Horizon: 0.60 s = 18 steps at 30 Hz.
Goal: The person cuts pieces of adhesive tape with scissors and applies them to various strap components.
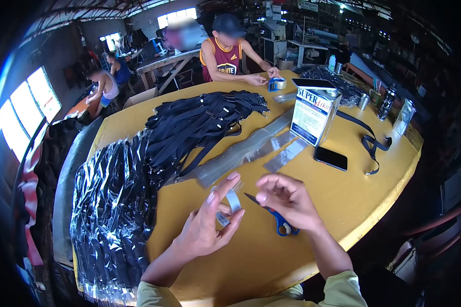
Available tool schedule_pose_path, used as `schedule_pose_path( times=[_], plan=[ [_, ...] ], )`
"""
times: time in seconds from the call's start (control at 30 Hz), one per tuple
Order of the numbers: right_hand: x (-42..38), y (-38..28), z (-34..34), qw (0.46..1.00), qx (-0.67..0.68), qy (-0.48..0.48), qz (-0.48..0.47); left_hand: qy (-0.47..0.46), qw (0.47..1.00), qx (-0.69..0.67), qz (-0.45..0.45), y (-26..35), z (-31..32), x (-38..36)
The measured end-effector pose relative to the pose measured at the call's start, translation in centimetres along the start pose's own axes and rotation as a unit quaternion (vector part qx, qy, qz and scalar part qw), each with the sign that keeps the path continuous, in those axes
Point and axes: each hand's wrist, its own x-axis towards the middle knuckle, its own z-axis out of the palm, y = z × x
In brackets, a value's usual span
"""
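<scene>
Tape strip, clear and short, stands nearly upright between the fingers of the left hand, its long axis running from the thumb up toward the raised index finger. That hand pinches it lightly, fingers half curled. Just beside it the right hand hovers with fingers loosely bent and fingertips drawn together, gripping nothing that can be made out. Under that hand lie blue-handled scissors on the yellow table, blades pointing up-left toward the strip. Farther back stands a can reading "SUPER" in blue, with smaller print too fine to read. A black phone lies near it, a pile of black straps to the left. Across the table 1 person in a red jersey handles a tape roll.
</scene>
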Motion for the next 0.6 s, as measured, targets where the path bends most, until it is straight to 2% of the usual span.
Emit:
schedule_pose_path(
  times=[0.03,0.1,0.2,0.3,0.37,0.47,0.57,0.6],
  plan=[
    [0.0,-0.9,1.3,1.000,0.003,0.004,0.001,0.022,1.000,0.015,0.008,0.0,0.3,0.1],
    [0.1,-2.3,3.5,0.974,0.210,0.059,-0.059,0.041,0.999,0.028,0.018,-0.1,0.6,-0.1],
    [0.3,-3.1,5.2,0.959,0.265,0.066,-0.070,0.010,0.998,0.059,0.014,-0.3,0.5,-0.4],
    [0.7,-2.0,5.8,0.950,0.287,0.080,-0.096,0.014,0.999,0.048,0.008,-0.1,0.7,-0.3],
    [0.7,-1.6,5.8,0.945,0.298,0.089,-0.099,0.048,0.996,0.067,0.042,-0.2,0.8,0.1],
    [0.4,-1.4,5.6,0.947,0.292,0.085,-0.107,0.042,0.995,0.077,0.053,-0.3,0.8,0.1],
    [-0.1,-1.6,5.8,0.937,0.298,0.118,-0.136,0.047,0.988,0.134,0.060,-0.3,0.8,0.2],
    [-0.3,-1.7,5.9,0.943,0.262,0.137,-0.152,0.046,0.988,0.132,0.062,-0.6,1.0,0.2]
  ],
)
